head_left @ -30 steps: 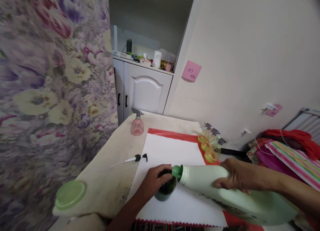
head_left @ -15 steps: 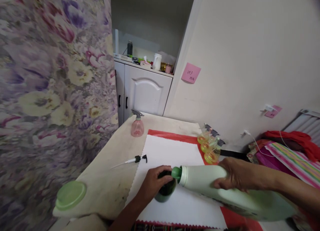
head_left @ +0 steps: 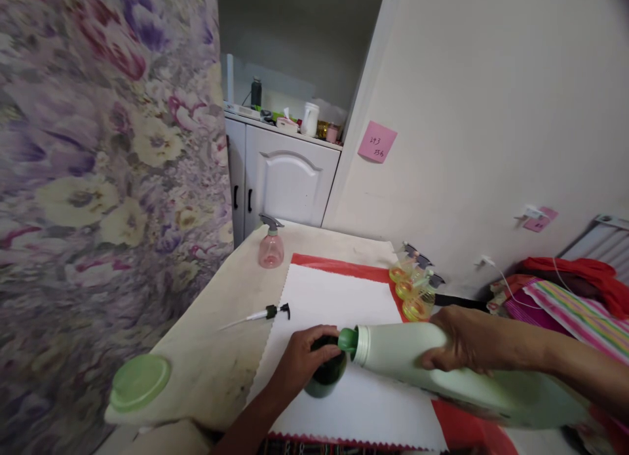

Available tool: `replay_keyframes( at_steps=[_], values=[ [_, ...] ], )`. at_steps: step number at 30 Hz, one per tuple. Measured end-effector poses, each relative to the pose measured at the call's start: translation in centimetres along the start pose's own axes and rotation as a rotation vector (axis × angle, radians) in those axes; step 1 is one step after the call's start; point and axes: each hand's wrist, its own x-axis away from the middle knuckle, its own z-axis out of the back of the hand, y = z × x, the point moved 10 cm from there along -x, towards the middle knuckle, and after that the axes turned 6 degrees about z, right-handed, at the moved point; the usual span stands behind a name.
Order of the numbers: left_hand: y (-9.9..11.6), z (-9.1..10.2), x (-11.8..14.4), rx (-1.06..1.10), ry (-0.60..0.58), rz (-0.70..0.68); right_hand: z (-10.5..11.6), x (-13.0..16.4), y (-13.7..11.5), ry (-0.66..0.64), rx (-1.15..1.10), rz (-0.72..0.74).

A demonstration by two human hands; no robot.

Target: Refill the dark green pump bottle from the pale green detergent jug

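My left hand (head_left: 310, 355) is wrapped round the top of a dark green bottle (head_left: 324, 379), which stands upright on a white sheet (head_left: 388, 409). My right hand (head_left: 459, 340) grips a large pale green jug (head_left: 393, 350) tipped nearly on its side. Its green spout (head_left: 348, 340) points left, right at the bottle's mouth; my fingers hide whether the two touch, and I cannot make out any liquid. A pump dispenser head (head_left: 270, 312) with a long white tube lies left of the sheet. A round green cap (head_left: 141, 383) rests at the table's near left corner.
A pink spray bottle (head_left: 271, 245) stands at the back left of the table (head_left: 216, 330). Several yellow spray bottles (head_left: 415, 291) cluster at the back right, on the edge of a red sheet (head_left: 344, 267). A floral curtain (head_left: 113, 179) hangs close on the left.
Almost nothing differs. The view has shifted very slightly, while both hands, the bottle and the tipped jug keep their positions.
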Motion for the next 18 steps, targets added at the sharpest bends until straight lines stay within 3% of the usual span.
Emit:
replay_keyframes(
  at_steps=[9, 18],
  values=[
    [0.2, 0.0, 0.3, -0.006, 0.002, -0.004, 1.0, 0.2, -0.1, 0.062, 0.146, -0.046],
    [0.2, 0.0, 0.1, -0.011, 0.004, -0.009, 1.3, 0.2, -0.6, 0.051, 0.157, -0.058]
  ],
)
